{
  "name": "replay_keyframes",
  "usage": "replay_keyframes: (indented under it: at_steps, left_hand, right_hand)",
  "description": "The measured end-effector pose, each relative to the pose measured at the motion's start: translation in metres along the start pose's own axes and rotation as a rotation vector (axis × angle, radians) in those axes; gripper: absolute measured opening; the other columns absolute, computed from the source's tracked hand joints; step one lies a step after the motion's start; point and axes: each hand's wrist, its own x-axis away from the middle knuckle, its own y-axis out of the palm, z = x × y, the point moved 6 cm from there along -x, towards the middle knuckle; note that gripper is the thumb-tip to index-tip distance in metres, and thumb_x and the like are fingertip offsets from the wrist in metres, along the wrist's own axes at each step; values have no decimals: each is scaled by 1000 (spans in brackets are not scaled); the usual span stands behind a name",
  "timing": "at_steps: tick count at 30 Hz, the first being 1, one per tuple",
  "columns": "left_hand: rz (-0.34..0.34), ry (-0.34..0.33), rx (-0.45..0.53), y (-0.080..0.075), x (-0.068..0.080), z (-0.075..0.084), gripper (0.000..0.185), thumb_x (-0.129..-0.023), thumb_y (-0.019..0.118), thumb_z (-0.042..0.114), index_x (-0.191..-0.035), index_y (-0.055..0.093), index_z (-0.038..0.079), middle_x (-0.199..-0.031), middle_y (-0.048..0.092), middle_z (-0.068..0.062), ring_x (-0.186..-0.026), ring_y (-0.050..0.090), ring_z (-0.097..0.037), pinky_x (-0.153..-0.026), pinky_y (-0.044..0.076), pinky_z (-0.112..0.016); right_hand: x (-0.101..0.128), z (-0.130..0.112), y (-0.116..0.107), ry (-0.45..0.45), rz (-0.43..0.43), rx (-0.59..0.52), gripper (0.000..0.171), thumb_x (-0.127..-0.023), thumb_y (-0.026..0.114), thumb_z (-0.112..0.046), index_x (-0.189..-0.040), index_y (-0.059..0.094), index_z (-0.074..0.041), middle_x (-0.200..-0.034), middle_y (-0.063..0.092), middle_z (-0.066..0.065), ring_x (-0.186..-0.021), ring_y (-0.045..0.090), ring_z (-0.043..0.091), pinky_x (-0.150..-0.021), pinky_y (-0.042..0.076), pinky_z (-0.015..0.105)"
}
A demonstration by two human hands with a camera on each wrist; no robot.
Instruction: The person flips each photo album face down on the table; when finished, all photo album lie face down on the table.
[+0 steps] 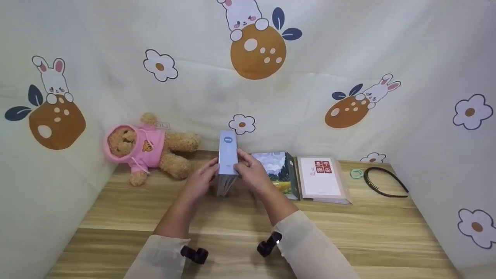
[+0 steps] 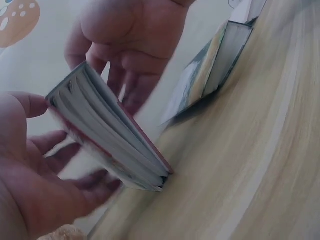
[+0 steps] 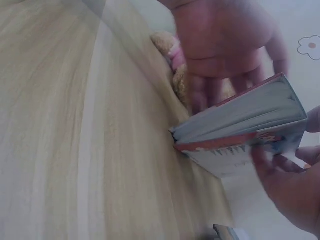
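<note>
A thick book point(image 1: 228, 153) with a light blue spine stands on the table, its spine turned up and its pages slightly fanned at the near end. My left hand point(image 1: 202, 179) holds its left side, with the thumb near the spine edge in the left wrist view and the fingers spread along the cover. On the other side, my right hand point(image 1: 254, 173) grips the book, thumb by the spine and fingers on the cover. Red edging shows along the covers in the right wrist view. Just right of it lies a book with a painted landscape cover point(image 1: 273, 170).
A teddy bear point(image 1: 149, 149) in a pink hoodie lies at the back left. To the right are a white album with red characters point(image 1: 321, 176), a green hair tie point(image 1: 356, 174) and a black headband point(image 1: 381, 192). A printed curtain point(image 1: 193, 93) encloses the wooden table point(image 1: 232, 236).
</note>
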Motion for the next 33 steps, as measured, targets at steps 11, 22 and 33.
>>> replay_keyframes:
  at_steps: [11,22,33]
  left_hand:
    - [39,-70,-156,-15,-6,-11,70,-115,25,49,-164,39,2,-172,36,-25,-162,31,-42,-136,23,-55]
    - [124,-67,-272,-24,-7,-1,75,-113,25,53,-168,31,3,-176,28,-20,-166,21,-39,-138,14,-52]
    - [206,168,-455,3,28,60,60,-113,39,50,-164,44,19,-174,37,-11,-164,30,-38,-133,23,-63]
  right_hand:
    - [-1,8,-18,36,70,80,65,-100,63,1,-162,46,-10,-163,55,9,-153,51,27,-127,43,43]
    - [0,26,-26,110,35,93,63,-106,56,-10,-166,39,-10,-168,46,16,-160,41,32,-132,34,50]
    - [19,-25,-92,-44,60,328,66,-107,62,-35,-166,40,-13,-171,44,6,-160,41,28,-132,34,46]
